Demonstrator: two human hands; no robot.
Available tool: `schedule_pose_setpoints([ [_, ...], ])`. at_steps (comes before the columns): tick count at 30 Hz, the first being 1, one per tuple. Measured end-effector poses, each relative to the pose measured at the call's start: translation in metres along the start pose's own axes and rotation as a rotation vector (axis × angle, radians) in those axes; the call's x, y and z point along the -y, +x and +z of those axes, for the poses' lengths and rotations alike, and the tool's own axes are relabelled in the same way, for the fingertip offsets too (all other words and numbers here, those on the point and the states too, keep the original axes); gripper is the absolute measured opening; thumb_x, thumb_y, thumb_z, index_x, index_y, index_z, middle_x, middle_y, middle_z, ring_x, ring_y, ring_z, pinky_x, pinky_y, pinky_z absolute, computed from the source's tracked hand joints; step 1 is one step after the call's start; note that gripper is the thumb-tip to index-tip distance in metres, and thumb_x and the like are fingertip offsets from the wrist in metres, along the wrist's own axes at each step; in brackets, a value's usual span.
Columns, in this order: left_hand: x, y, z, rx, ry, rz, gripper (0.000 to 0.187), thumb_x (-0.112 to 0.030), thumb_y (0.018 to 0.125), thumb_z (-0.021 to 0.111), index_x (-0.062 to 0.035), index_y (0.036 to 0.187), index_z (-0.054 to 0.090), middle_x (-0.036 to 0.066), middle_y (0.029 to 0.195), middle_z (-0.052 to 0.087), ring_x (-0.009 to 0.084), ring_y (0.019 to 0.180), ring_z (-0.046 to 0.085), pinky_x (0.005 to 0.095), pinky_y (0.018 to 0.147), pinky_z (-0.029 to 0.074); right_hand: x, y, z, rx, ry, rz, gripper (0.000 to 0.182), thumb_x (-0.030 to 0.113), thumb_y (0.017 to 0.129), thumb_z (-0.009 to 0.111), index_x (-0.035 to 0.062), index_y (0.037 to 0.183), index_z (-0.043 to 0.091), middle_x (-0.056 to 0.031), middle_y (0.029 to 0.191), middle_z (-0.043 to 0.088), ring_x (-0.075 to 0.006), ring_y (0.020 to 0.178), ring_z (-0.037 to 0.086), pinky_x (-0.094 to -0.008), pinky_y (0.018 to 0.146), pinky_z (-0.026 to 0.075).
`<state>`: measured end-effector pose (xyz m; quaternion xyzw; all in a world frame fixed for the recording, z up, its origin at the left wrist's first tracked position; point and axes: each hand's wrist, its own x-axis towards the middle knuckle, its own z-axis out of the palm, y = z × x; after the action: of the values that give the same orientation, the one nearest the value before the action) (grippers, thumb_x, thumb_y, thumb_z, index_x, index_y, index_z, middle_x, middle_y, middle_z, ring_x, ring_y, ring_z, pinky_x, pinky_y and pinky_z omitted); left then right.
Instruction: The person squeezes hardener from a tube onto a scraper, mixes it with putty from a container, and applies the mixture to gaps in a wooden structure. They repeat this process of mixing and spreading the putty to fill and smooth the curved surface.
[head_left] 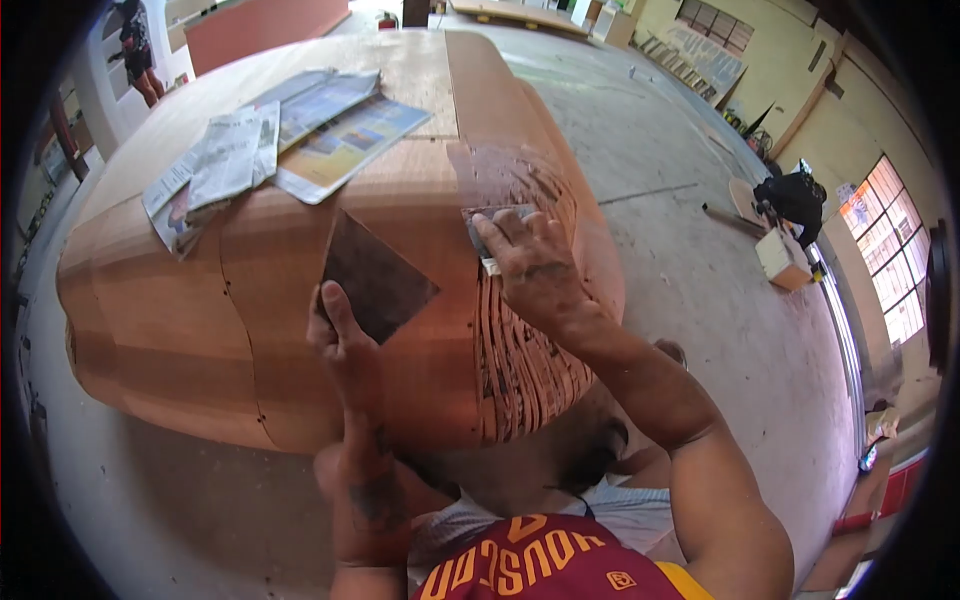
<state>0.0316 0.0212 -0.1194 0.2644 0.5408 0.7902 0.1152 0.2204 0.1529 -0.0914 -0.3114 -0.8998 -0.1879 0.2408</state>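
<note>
A large, curved wooden form fills the middle of the view. My left hand grips the lower corner of a dark, flat square plate, held up in front of the wood. On the right side, my right hand holds a thin flat blade against the surface, fingers bent over it. Around and above that blade lies a smeared, greyish-pink layer. Below my right hand run rough, dark-edged ridges down the curved side.
Newspaper sheets lie on top of the form at the upper left. A person in dark clothes bends near a pale box at the right. Another person stands at the far upper left. Concrete floor surrounds the form.
</note>
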Motion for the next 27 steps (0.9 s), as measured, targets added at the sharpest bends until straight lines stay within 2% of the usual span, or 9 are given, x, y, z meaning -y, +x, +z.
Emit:
schedule_pose_setpoints([
  [5, 0.001, 0.001, -0.005, 0.003, -0.058, -0.038, 0.040, -0.035, 0.112, 0.052, 0.0015, 0.104, 0.065, -0.002, 0.091, 0.060, 0.0076, 0.083, 0.051, 0.0241, 0.075, 0.043, 0.019, -0.048, -0.003, 0.017, 0.045, 0.034, 0.051, 0.011, 0.090, 0.061, 0.0108, 0.141, 0.061, -0.0063, 0.125, 0.057, -0.0286, 0.105, 0.052, -0.0424, 0.094, 0.045],
  [9, 0.012, 0.002, -0.005, 0.091, -0.157, -0.004, 0.040, -0.035, 0.112, 0.051, 0.0024, 0.110, 0.067, 0.001, 0.097, 0.065, 0.0084, 0.087, 0.056, 0.0236, 0.079, 0.046, 0.022, -0.089, 0.028, -0.009, 0.024, -0.007, 0.049, 0.027, 0.091, 0.065, 0.0130, 0.138, 0.063, -0.0053, 0.127, 0.055, -0.0284, 0.107, 0.050, -0.0413, 0.094, 0.045],
  [12, 0.007, -0.003, -0.004, 0.136, -0.113, 0.002, 0.041, -0.036, 0.112, 0.051, 0.0022, 0.111, 0.067, 0.001, 0.097, 0.065, 0.0087, 0.086, 0.057, 0.0242, 0.079, 0.048, 0.022, -0.113, 0.022, 0.114, 0.136, -0.048, 0.052, 0.025, 0.090, 0.065, 0.0106, 0.140, 0.061, -0.0072, 0.127, 0.057, -0.0299, 0.109, 0.053, -0.0403, 0.096, 0.047],
  [16, 0.006, -0.006, -0.004, 0.160, -0.133, -0.018, 0.041, -0.036, 0.112, 0.050, 0.0017, 0.109, 0.066, 0.001, 0.097, 0.066, 0.0082, 0.084, 0.057, 0.0251, 0.077, 0.049, 0.015, -0.140, 0.012, 0.259, 0.255, -0.133, 0.045, 0.020, 0.090, 0.066, 0.0145, 0.135, 0.067, -0.0089, 0.122, 0.061, -0.0287, 0.109, 0.057, -0.0425, 0.097, 0.048],
  [19, 0.014, -0.008, -0.008, 0.181, -0.135, 0.011, 0.041, -0.035, 0.113, 0.049, 0.0013, 0.109, 0.066, 0.001, 0.098, 0.066, 0.0078, 0.083, 0.057, 0.0249, 0.077, 0.049, 0.006, -0.141, -0.021, 0.388, 0.381, -0.007, 0.042, 0.014, 0.093, 0.066, 0.0157, 0.135, 0.068, -0.0092, 0.118, 0.063, -0.0299, 0.107, 0.060, -0.0423, 0.096, 0.050],
  [22, 0.015, -0.009, -0.015, 0.205, -0.075, 0.033, 0.040, -0.035, 0.113, 0.049, 0.0013, 0.111, 0.066, 0.001, 0.099, 0.067, 0.0082, 0.084, 0.058, 0.0249, 0.078, 0.050, -0.002, -0.137, -0.041, 0.213, 0.746, 0.189, 0.040, 0.007, 0.093, 0.061, 0.0149, 0.132, 0.070, -0.0113, 0.117, 0.063, -0.0331, 0.106, 0.062, -0.0441, 0.098, 0.050],
  [23, 0.014, -0.010, -0.015, 0.205, -0.066, 0.024, 0.040, -0.035, 0.113, 0.048, 0.0014, 0.112, 0.066, 0.001, 0.100, 0.067, 0.0084, 0.085, 0.059, 0.0249, 0.078, 0.050, -0.009, -0.138, -0.042, 0.205, 0.876, 0.237, 0.046, 0.002, 0.097, 0.055, 0.0111, 0.141, 0.063, -0.0085, 0.123, 0.066, -0.0284, 0.108, 0.063, -0.0419, 0.095, 0.051],
  [26, 0.019, -0.013, -0.012, 0.258, -0.200, -0.092, 0.040, -0.034, 0.113, 0.048, 0.0016, 0.113, 0.067, 0.001, 0.100, 0.068, 0.0096, 0.087, 0.062, 0.0257, 0.081, 0.052, -0.015, -0.137, -0.064, 0.213, 1.925, 0.621, 0.049, 0.000, 0.101, 0.050, 0.0056, 0.149, 0.054, -0.0068, 0.137, 0.064, -0.0207, 0.112, 0.064, -0.0369, 0.097, 0.051],
  [27, 0.021, -0.014, -0.010, 0.283, -0.273, -0.143, 0.040, -0.034, 0.113, 0.048, 0.0016, 0.114, 0.067, 0.002, 0.101, 0.068, 0.0101, 0.088, 0.063, 0.0261, 0.082, 0.053, -0.019, -0.140, -0.071, 0.213, 1.820, 0.718, 0.042, -0.003, 0.099, 0.051, -0.0067, 0.140, 0.056, -0.0106, 0.137, 0.062, -0.0165, 0.118, 0.062, -0.0308, 0.106, 0.048],
])
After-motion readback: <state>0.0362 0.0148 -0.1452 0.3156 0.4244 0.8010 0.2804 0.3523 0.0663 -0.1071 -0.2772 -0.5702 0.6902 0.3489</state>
